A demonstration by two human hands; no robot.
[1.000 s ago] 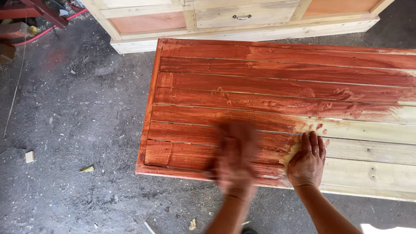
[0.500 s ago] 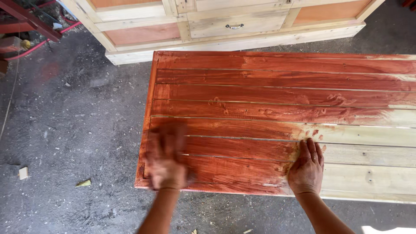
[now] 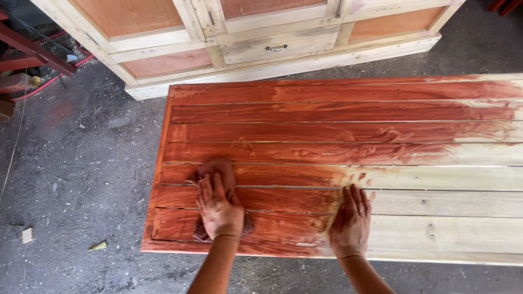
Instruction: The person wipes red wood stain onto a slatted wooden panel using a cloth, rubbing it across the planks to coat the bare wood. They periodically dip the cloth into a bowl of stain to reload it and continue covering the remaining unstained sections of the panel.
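We see the left hand (image 3: 219, 207) pressed flat, fingers together, on a reddish-brown stained rag (image 3: 218, 170) that pokes out beyond the fingertips and under the wrist. The rag lies on the near left part of a long slatted wooden panel (image 3: 338, 130), stained red-brown over most of its surface and bare pale wood toward the right. The right hand (image 3: 351, 223) rests open and empty, palm down, at the stain's edge, well apart from the rag.
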